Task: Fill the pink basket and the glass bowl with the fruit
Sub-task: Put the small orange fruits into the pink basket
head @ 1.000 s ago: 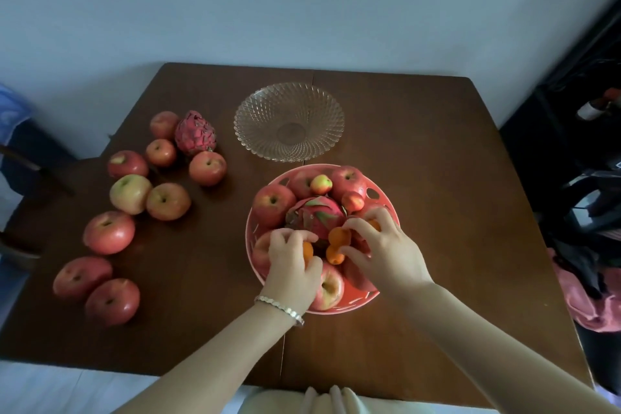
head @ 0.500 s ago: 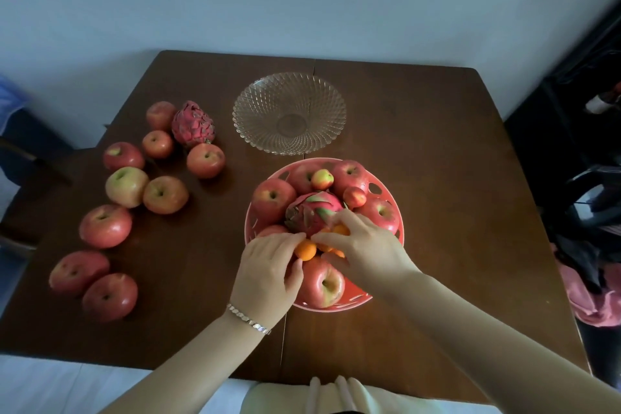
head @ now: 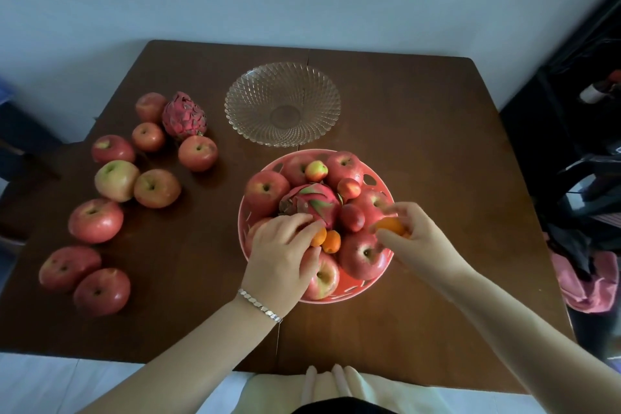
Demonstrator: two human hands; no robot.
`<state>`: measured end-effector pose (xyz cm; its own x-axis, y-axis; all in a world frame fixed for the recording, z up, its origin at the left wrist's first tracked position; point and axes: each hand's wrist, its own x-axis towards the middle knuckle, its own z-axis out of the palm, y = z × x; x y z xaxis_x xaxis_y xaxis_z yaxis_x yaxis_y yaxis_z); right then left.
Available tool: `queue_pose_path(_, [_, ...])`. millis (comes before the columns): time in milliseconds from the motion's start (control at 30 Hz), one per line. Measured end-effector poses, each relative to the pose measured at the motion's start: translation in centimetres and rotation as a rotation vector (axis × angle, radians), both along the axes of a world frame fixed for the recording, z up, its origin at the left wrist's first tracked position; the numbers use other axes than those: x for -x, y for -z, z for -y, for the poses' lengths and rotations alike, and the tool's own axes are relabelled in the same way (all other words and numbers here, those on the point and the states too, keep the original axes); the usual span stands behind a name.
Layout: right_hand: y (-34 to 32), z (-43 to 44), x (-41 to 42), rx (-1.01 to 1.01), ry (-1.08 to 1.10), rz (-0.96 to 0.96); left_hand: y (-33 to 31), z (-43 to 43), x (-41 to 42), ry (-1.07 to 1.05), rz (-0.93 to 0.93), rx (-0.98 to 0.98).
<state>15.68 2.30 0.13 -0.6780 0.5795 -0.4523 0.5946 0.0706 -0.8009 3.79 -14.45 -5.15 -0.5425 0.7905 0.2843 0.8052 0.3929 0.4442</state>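
The pink basket (head: 366, 291) sits mid-table, heaped with red apples, a dragon fruit (head: 311, 200) and small orange fruits (head: 331, 241). My left hand (head: 280, 254) lies over the basket's near left side, its fingertips on one small orange fruit (head: 318, 236). My right hand (head: 415, 239) hovers at the basket's right rim and holds another small orange fruit (head: 389, 225) in curled fingers. Behind the basket stands the glass bowl (head: 282, 103), with nothing in it.
Several loose apples (head: 95, 220) and a second dragon fruit (head: 183, 116) lie on the left part of the brown table (head: 437, 151). A pink cloth (head: 586, 282) and dark clutter sit off the table's right edge. A wall rises behind.
My right hand has pulled out to the basket's right rim with a small orange fruit in it. My left hand has stayed over the small fruits at the basket's near side.
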Motion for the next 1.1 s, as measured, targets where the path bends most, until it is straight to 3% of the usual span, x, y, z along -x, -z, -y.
queue_pose_path(133, [-0.7,1.5,-0.4,0.412,-0.024,-0.046,-2.3,-0.8,-1.5,0.216,0.185,-0.199])
queue_pose_path(233, [-1.0,2.7,0.2,0.428,-0.111,-0.033,-2.8,-1.2,-2.1,0.213,0.305,-0.243])
queue_pose_path(367, [0.1,3.6,0.3,0.122,-0.164,-0.044,-1.5,0.5,-1.6,0.060,0.297,-0.211])
queue_pose_path(433, [1.1,3.7,-0.4,-0.065,-0.190,-0.088,-0.4,1.9,-1.2,0.032,0.175,-0.161])
queue_pose_path(533, [2.7,4.5,-1.6,-0.303,-0.396,-0.142,0.9,3.8,-0.9,0.056,-0.021,-0.108])
queue_pose_path(667, [5.7,5.9,-2.3,-0.899,-0.601,-0.232,1.6,4.8,-0.4,0.114,-0.062,-0.104])
queue_pose_path(767, [6.7,5.6,-2.8,-0.942,-0.604,-0.256,2.0,5.2,0.0,0.125,-0.089,-0.097])
queue_pose_path(967, [8.6,4.2,-2.8,-1.092,-0.593,-0.538,3.5,6.0,0.8,0.079,-0.069,-0.009])
queue_pose_path(1100, [9.3,3.9,-3.2,-1.148,-0.535,-0.531,3.0,6.2,0.4,0.065,-0.067,0.018])
